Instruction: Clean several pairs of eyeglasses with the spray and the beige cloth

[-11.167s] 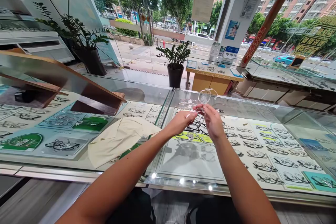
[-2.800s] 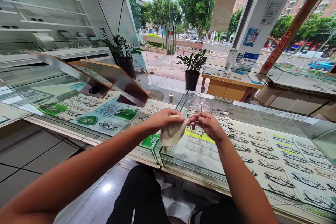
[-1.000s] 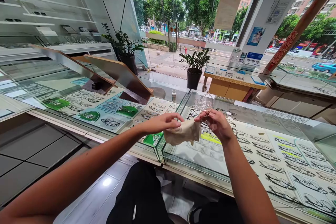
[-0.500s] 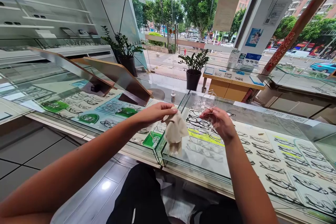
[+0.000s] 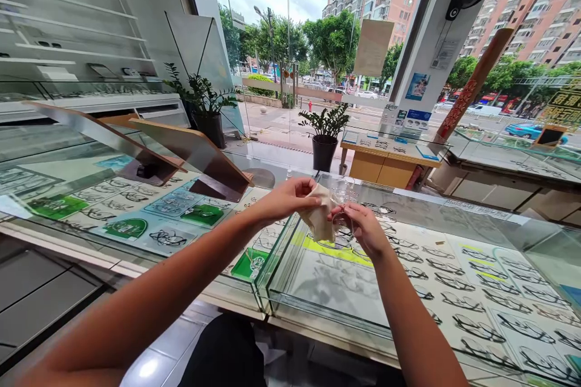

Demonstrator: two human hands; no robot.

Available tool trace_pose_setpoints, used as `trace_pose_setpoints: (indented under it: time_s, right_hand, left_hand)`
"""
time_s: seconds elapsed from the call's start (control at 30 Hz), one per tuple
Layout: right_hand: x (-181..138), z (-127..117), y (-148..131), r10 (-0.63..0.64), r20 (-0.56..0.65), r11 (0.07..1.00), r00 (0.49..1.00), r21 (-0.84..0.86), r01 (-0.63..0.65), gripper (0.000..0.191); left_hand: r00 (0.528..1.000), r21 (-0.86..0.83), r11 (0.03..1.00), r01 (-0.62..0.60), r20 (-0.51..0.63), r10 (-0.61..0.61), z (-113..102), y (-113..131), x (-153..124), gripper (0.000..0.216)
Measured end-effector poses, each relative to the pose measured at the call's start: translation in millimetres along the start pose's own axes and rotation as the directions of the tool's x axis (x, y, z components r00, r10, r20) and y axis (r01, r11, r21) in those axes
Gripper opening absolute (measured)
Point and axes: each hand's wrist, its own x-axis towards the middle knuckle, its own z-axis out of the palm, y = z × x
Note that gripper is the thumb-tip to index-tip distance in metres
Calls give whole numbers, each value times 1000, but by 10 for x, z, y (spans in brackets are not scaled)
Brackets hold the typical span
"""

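My left hand [image 5: 290,198] pinches a beige cleaning cloth [image 5: 320,217] and presses it against a pair of clear-framed glasses [image 5: 341,201]. My right hand [image 5: 361,227] grips the glasses from below, fingers closed on the frame. Both hands meet above the glass display counter [image 5: 327,290], which holds rows of spectacle frames on printed cards.
A tilted wooden-framed mirror [image 5: 200,157] stands on the counter to the left. Two potted plants [image 5: 323,133] stand near the window. A wooden display table [image 5: 390,163] and another glass case [image 5: 512,157] lie beyond. Tiled floor is at lower left.
The cloth was lying on the counter at first; my left hand picked it up. In the last half second it swung from hanging free back onto the glasses.
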Motion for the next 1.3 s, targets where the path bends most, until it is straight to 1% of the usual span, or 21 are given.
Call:
trace_pose_setpoints:
  time_s: [0.1, 0.23, 0.27, 0.37, 0.43, 0.53, 0.63, 0.7, 0.77, 0.8, 0.87, 0.93, 0.97, 1.07, 1.17, 1.2, 1.3]
  right_hand:
    - [14, -30, -21, -37, -50, 999, 998, 28, 38, 31]
    - [40, -102, -21, -83, -85, 994, 993, 65, 89, 32]
    - [45, -117, -19, -87, -89, 993, 992, 73, 94, 32]
    - [54, -147, -17, -89, -99, 992, 991, 81, 97, 33]
    - [57, -164, -22, -96, -112, 991, 989, 79, 105, 35]
    - [58, -195, -32, -114, -146, 988, 983, 83, 127, 35]
    - [48, -210, -28, -111, -166, 988, 980, 83, 126, 34]
    - [38, -201, -20, -102, -164, 990, 981, 76, 115, 33]
    - [33, -186, -16, -92, -160, 992, 983, 68, 104, 31]
    - [33, -181, -16, -86, -161, 993, 983, 62, 98, 30]
    - [38, -178, -20, -64, -168, 996, 984, 48, 73, 30]
    - [45, -184, -24, -26, -176, 999, 984, 31, 32, 30]
    - [47, -187, -24, -6, -178, 1000, 984, 23, 10, 30]
    - [55, -181, -6, 49, -167, 999, 985, -5, -50, 31]
    - [62, -146, 36, 97, -128, 994, 987, -31, -102, 31]
    - [65, -131, 52, 113, -112, 992, 987, -39, -118, 32]
    - [71, -90, 90, 157, -68, 985, 985, -66, -161, 34]
  left_hand:
    - [996, -20, 996, -93, -8, 92, 25, -26, 115, 44]
    - [982, -50, 982, -180, -67, 176, 24, -70, 261, 46]
    - [979, -64, 979, -193, -75, 188, 21, -81, 295, 49]
    - [973, -114, 967, -226, -62, 220, 5, -118, 382, 69]
    - [965, -130, 956, -262, -65, 255, -16, -160, 426, 73]
    - [952, -173, 938, -299, -128, 279, -63, -283, 479, 57]
    - [955, -275, 922, -273, -196, 224, -107, -461, 514, 48]
    - [959, -296, 923, -244, -215, 185, -128, -574, 528, 45]
    - [956, -252, 939, -235, -234, 176, -141, -656, 537, 42]
    - [950, -210, 947, -244, -246, 191, -145, -683, 541, 40]
    - [931, -98, 951, -292, -258, 259, -144, -705, 544, 36]
    - [910, 8, 938, -347, -239, 338, -130, -694, 533, 32]
    - [905, 34, 932, -362, -227, 360, -117, -682, 522, 31]
    - [902, 39, 928, -372, -223, 371, -70, -637, 475, 31]
    - [873, 77, 901, -426, -228, 432, -24, -590, 425, 27]
    - [866, 97, 891, -444, -211, 454, -12, -573, 409, 25]
    - [866, 169, 872, -459, -134, 482, 9, -532, 374, 21]
